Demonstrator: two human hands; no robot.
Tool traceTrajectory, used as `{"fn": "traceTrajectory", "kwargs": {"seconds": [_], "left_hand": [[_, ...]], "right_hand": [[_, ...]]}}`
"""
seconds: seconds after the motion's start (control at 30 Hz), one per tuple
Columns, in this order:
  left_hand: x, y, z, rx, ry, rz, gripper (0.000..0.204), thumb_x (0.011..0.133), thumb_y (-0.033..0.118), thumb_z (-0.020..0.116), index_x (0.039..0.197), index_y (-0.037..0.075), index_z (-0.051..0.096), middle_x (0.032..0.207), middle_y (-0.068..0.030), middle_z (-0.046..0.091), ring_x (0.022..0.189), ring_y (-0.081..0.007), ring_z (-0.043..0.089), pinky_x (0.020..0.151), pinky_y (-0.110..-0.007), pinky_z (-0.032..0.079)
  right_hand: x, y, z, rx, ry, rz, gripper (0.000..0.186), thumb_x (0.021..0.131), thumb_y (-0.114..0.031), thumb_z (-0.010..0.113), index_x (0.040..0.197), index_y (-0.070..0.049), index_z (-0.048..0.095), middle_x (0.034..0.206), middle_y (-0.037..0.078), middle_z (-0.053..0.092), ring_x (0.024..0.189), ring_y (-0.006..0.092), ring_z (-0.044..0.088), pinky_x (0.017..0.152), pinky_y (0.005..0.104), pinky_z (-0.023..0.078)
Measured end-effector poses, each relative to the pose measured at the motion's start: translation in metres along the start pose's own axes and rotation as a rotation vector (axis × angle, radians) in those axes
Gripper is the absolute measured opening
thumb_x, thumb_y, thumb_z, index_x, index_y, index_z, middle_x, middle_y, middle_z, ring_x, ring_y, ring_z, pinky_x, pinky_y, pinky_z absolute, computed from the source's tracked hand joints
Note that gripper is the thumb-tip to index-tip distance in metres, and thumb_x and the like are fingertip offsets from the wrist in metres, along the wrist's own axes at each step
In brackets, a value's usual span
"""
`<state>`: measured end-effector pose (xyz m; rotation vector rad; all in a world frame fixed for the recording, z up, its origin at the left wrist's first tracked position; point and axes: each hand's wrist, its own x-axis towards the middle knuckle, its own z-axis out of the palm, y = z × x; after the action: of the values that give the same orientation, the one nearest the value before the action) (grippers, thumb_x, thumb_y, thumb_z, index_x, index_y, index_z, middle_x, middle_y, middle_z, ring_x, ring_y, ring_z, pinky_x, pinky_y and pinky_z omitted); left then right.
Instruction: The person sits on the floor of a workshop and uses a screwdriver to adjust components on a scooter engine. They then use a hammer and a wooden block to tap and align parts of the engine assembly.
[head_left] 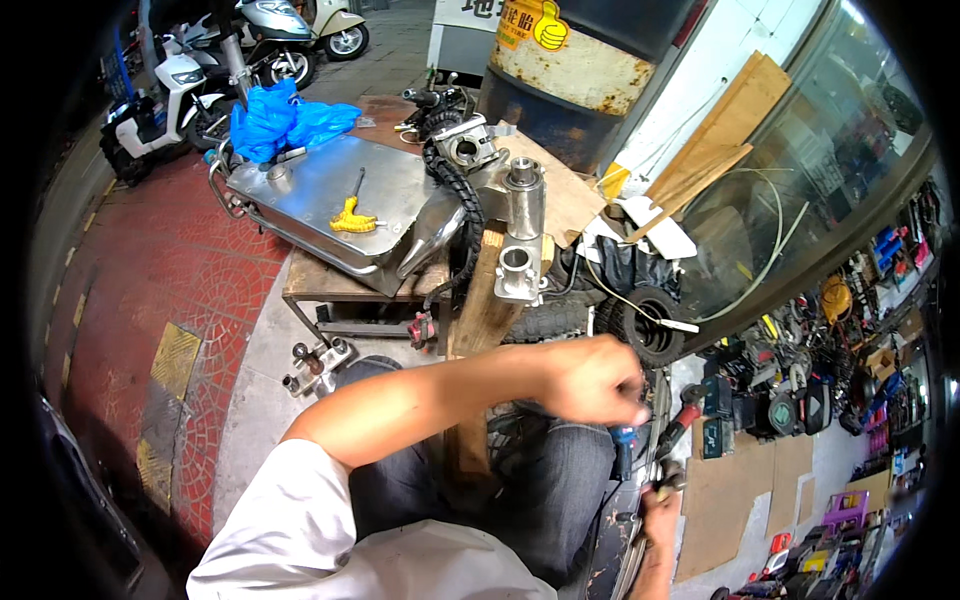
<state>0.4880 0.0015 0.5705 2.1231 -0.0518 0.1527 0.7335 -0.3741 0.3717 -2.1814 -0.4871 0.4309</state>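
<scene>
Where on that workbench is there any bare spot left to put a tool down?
The flat top of the steel tank is bare between the yellow tool and the blue bag. The bench's right end is crowded with metal parts and a black hose.

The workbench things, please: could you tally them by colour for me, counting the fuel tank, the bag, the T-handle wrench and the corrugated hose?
Silver: 1, the metal fuel tank
Blue: 1, the plastic bag
Yellow: 1, the T-handle wrench
Black: 1, the corrugated hose
Total: 4
</scene>
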Motion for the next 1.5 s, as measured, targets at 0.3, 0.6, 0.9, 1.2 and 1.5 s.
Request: {"fn": "traceTrajectory", "kwargs": {"seconds": [0.3,0.6,0.9,1.2,1.5], "left_hand": [[0.064,0.117,-0.052,-0.948,0.622,0.288,0.057,0.105,0.055,0.049,0.104,0.0,0.062,0.078,-0.0077,0.064,0.064,-0.0189,0.062,0.059,-0.036,0.052],[-0.028,0.154,-0.212,-0.698,1.211,0.448,0.05,0.106,0.054,0.046,0.094,0.007,0.059,0.064,-0.0017,0.05,0.046,-0.0128,0.044,0.04,-0.029,0.034],[-0.051,0.068,-0.265,-0.639,1.317,0.42,0.049,0.108,0.054,0.043,0.092,0.009,0.052,0.064,0.0005,0.043,0.042,-0.008,0.036,0.035,-0.024,0.027],[-0.044,0.063,-0.26,-0.627,1.329,0.476,0.047,0.108,0.052,0.048,0.087,0.01,0.053,0.061,0.0027,0.042,0.042,-0.0068,0.036,0.037,-0.023,0.028],[-0.056,0.066,-0.258,-0.693,1.295,0.471,0.046,0.106,0.053,0.051,0.085,0.012,0.053,0.06,0.0045,0.041,0.042,-0.0056,0.034,0.039,-0.021,0.027]], "right_hand": [[-0.037,-0.323,-0.013,0.243,-0.137,-0.674,0.025,0.094,-0.008,0.07,0.118,-0.007,0.065,0.092,-0.003,0.06,0.077,0.0066,0.052,0.066,0.0252,0.043],[-0.064,-0.421,0.02,0.362,-0.491,-0.672,0.036,0.087,-0.025,0.08,0.11,-0.001,0.064,0.075,-0.003,0.056,0.057,0.0058,0.047,0.051,0.0223,0.035],[-0.048,-0.455,-0.005,0.067,-0.42,-0.769,0.033,0.096,-0.026,0.074,0.115,-0.001,0.064,0.076,-0.004,0.054,0.059,0.0045,0.048,0.05,0.0214,0.038],[-0.039,-0.521,-0.002,-0.313,-0.119,-1.225,0.031,0.101,-0.028,0.067,0.103,0.003,0.064,0.073,-0.001,0.052,0.067,0.0083,0.043,0.06,0.0253,0.036],[-0.026,-0.67,-0.02,-0.285,-0.047,-1.5,0.046,0.102,-0.047,0.064,0.112,-0.003,0.07,0.072,0.0,0.051,0.059,0.0081,0.043,0.053,0.0291,0.036]]}}
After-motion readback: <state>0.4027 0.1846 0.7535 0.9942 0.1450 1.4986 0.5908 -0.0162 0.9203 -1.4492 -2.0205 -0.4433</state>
